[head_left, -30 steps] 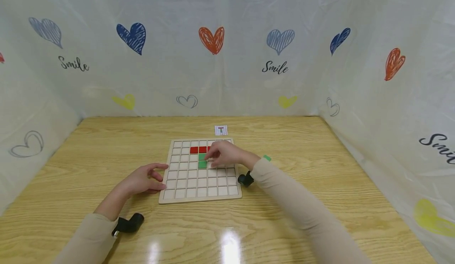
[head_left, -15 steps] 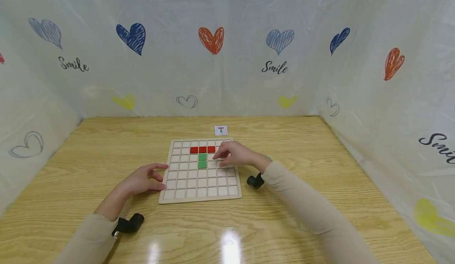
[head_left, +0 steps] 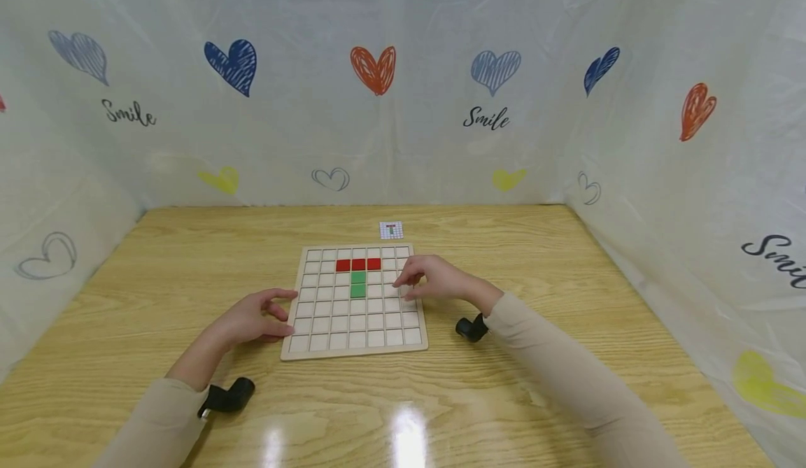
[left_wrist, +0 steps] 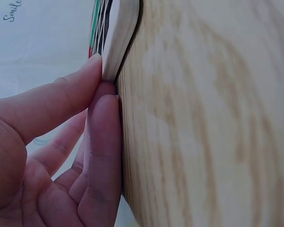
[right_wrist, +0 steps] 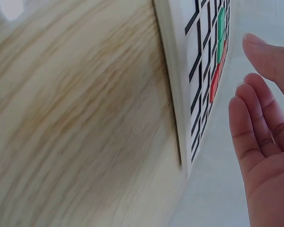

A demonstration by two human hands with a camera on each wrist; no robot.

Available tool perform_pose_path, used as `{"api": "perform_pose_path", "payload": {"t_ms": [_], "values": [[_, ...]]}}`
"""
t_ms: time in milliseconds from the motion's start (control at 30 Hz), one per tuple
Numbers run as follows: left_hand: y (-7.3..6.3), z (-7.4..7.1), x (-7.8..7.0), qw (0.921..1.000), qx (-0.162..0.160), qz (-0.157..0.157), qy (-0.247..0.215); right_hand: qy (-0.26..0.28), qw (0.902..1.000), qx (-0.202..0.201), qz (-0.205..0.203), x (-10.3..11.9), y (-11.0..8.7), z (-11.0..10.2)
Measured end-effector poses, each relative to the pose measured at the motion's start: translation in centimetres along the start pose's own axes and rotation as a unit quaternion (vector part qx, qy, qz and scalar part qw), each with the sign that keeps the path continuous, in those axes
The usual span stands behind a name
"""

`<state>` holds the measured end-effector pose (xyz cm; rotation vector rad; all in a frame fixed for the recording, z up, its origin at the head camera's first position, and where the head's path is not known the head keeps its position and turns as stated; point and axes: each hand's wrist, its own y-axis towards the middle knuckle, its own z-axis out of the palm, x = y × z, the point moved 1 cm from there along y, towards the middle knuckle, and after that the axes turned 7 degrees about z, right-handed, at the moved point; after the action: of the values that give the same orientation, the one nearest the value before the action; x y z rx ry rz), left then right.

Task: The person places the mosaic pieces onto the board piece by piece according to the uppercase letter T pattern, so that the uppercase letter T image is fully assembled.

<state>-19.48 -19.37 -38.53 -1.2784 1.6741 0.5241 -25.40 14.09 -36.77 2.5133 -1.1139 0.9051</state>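
A square wooden grid board lies on the table, with three red tiles in a row and two green tiles below the middle one, forming a T. My left hand rests against the board's left edge, index finger and thumb touching it; in the left wrist view the thumb meets the rim, with other fingers low by the tabletop. Above the board's right side hovers my right hand. Its fingers are loosely bent and apart from the thumb, with nothing held.
Behind the board lies a small card printed with a red and green T on a grid. Black wrist cameras hang below both wrists. A white curtain with hearts encloses the wooden table.
My right hand has moved right from beside the green tiles to the board's right edge, uncovering the third red tile. A green piece behind the right wrist is now hidden. The left hand stays put.
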Motion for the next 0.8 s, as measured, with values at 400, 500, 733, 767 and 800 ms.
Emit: {"api": "perform_pose_path", "payload": {"t_ms": [400, 500, 733, 767, 800], "values": [[0.0, -0.1, 0.0, 1.0, 0.001, 0.002, 0.003, -0.002, 0.9995, -0.032, 0.0, -1.9, -2.4, -0.6], [0.0, -0.1, -0.1, 1.0, 0.001, 0.001, 0.001, -0.002, 0.999, -0.044, -0.01, -2.2, -3.1, -0.9], [0.1, -0.1, 0.0, 1.0, 0.0, -0.005, 0.002, 0.001, 0.9982, -0.059, 0.002, -3.0, -4.4, -1.6], [0.1, 0.0, 0.0, 1.0, -0.001, -0.006, 0.003, 0.005, 0.9981, -0.061, 0.007, -3.1, -4.7, -1.7], [0.1, 0.0, 0.0, 1.0, 0.0, -0.006, 0.003, 0.008, 0.9979, -0.062, 0.013, -3.2, -4.9, -1.8]]}}
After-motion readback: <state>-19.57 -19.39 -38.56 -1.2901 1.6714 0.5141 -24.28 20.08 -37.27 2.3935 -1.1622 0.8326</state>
